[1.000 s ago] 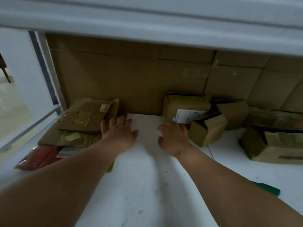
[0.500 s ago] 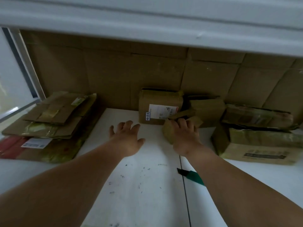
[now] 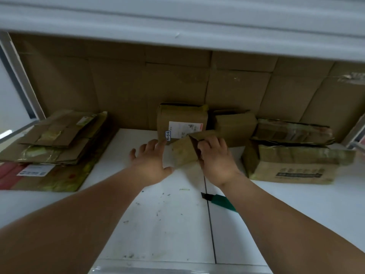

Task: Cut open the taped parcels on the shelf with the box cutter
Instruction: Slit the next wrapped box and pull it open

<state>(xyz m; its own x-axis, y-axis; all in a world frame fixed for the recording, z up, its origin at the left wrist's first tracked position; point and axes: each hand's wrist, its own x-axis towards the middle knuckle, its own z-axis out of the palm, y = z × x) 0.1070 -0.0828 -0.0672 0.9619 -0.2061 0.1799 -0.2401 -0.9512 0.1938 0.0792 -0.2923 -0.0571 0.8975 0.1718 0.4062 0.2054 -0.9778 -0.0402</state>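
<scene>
Right hand [image 3: 217, 157] gripping small parcel [image 3: 184, 153]; left hand [image 3: 151, 161] open beside it; box cutter [image 3: 219, 201] lying nearer right wrist.

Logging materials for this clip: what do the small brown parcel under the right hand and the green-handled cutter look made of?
Small brown parcel: matte corrugated cardboard, creased, with glossy yellowish tape, judging by its sheen. Green-handled cutter: smooth handle, probably plastic; dark tip, likely a metal blade, though too small to confirm.
</scene>
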